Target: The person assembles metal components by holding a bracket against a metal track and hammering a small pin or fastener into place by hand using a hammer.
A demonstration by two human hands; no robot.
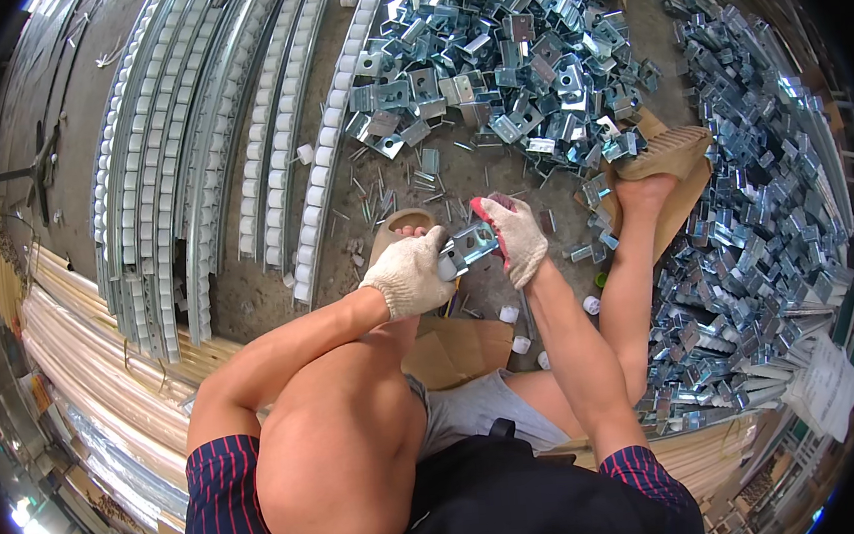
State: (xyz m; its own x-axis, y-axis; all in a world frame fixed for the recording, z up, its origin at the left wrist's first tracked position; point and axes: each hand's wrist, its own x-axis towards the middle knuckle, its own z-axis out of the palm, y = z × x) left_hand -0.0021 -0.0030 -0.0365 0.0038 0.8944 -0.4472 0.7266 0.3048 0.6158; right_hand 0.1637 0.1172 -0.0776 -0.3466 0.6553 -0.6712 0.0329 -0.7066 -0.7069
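My left hand (406,275), in a cream knit glove, closes on one end of a shiny zinc-coloured metal bracket (471,245). My right hand (517,240), in a cream glove with red on its finger side, grips the bracket's other end. Something small and white shows beside my left fingers; I cannot make out what it is. Both hands are in front of my bent knee, above the floor. Small metal pins (369,197) lie scattered just beyond them.
A large heap of metal brackets (522,69) lies ahead, another (735,233) at the right. Long roller tracks (313,191) with white rollers lie at the left, near wrapped long bars (104,373). Flat cardboard (464,349) and loose white rollers (521,344) lie close to me.
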